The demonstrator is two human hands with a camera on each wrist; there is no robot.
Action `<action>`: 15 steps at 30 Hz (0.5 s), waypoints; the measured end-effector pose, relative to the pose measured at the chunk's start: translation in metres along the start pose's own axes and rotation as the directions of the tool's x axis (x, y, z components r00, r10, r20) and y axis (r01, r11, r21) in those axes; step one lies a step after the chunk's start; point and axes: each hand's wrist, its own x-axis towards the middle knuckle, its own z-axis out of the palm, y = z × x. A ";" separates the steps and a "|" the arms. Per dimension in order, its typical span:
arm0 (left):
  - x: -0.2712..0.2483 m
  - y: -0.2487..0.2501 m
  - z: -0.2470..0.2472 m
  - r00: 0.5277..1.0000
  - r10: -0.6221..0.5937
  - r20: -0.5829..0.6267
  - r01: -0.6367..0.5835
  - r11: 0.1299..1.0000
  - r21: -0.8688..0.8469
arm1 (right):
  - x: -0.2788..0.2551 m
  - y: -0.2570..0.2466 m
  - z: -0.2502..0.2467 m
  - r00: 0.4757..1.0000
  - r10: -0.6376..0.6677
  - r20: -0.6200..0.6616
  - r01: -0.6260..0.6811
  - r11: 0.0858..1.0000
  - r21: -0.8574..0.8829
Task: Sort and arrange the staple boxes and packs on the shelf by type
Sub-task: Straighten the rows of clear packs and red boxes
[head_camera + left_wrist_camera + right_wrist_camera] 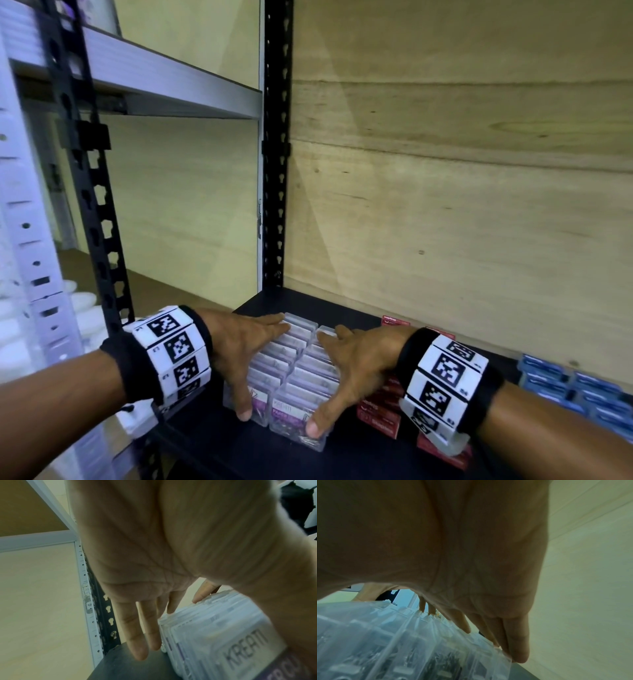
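Observation:
Two rows of clear plastic boxes (296,365) with purple labels stand tightly together on the black shelf (219,445). My left hand (255,363) lies flat against the block's left side, thumb at the front corner and fingertips near the back. On the block's right side my right hand (337,380) presses the same way, with straight fingers and its thumb on the front box. The left wrist view shows the left hand (154,615) with straight fingers beside the boxes (214,635), whose label reads KREATI. The right wrist view has the right hand (488,622) resting over the boxes (402,642).
Red boxes (380,414) sit just right of the clear block, partly under my right wrist. Blue boxes (561,387) are grouped at the far right. A black upright post (275,171) stands at the shelf's back left corner, and a wooden panel (445,205) closes the back.

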 end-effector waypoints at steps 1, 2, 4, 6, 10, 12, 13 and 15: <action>-0.001 0.001 -0.001 1.000 0.005 -0.003 -0.005 1.000 -0.009 | 0.000 0.000 0.000 1.000 -0.001 -0.002 0.001 1.000 0.000; -0.001 0.002 -0.002 1.000 0.010 -0.007 -0.010 1.000 -0.018 | 0.000 0.000 0.000 1.000 -0.003 -0.004 0.003 1.000 0.002; -0.002 0.004 -0.003 1.000 0.016 -0.012 -0.016 1.000 -0.020 | 0.000 -0.001 0.000 1.000 -0.002 -0.007 0.003 1.000 0.005; -0.004 0.005 -0.003 1.000 0.018 -0.014 -0.018 1.000 -0.026 | 0.001 -0.001 0.000 1.000 -0.001 -0.008 0.001 1.000 0.008; -0.006 0.007 -0.005 1.000 0.022 -0.013 -0.022 0.999 -0.047 | 0.001 -0.003 0.000 1.000 0.004 -0.005 -0.004 1.000 0.011; -0.007 0.008 -0.005 1.000 0.015 -0.016 -0.016 0.999 -0.040 | 0.001 -0.003 -0.001 1.000 0.007 -0.001 -0.007 1.000 0.004; -0.008 0.008 -0.005 1.000 0.011 -0.015 -0.011 0.999 -0.034 | 0.001 -0.003 -0.001 1.000 0.005 -0.001 -0.005 1.000 0.002; -0.008 0.008 -0.004 1.000 -0.001 -0.013 0.001 1.000 -0.020 | 0.002 -0.002 -0.001 1.000 -0.003 -0.005 0.003 1.000 0.005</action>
